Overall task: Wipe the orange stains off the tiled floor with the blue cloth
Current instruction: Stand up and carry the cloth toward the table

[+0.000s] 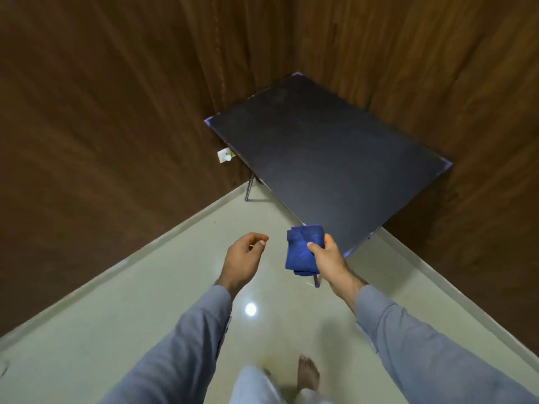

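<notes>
My right hand [326, 258] grips the folded blue cloth [302, 252] in the air, thumb on top, just in front of the near corner of a dark table. My left hand [243, 256] hangs to the left of the cloth with loosely curled fingers and holds nothing. The pale glossy tiled floor [145, 310] lies below both hands. I see no orange stain on the part of the floor in view.
A dark rectangular table [320, 158] on thin metal legs stands in the corner of two brown wood-panelled walls [102, 112]. A white wall socket [225, 155] sits low on the left wall. My bare foot [307, 374] stands on the floor below.
</notes>
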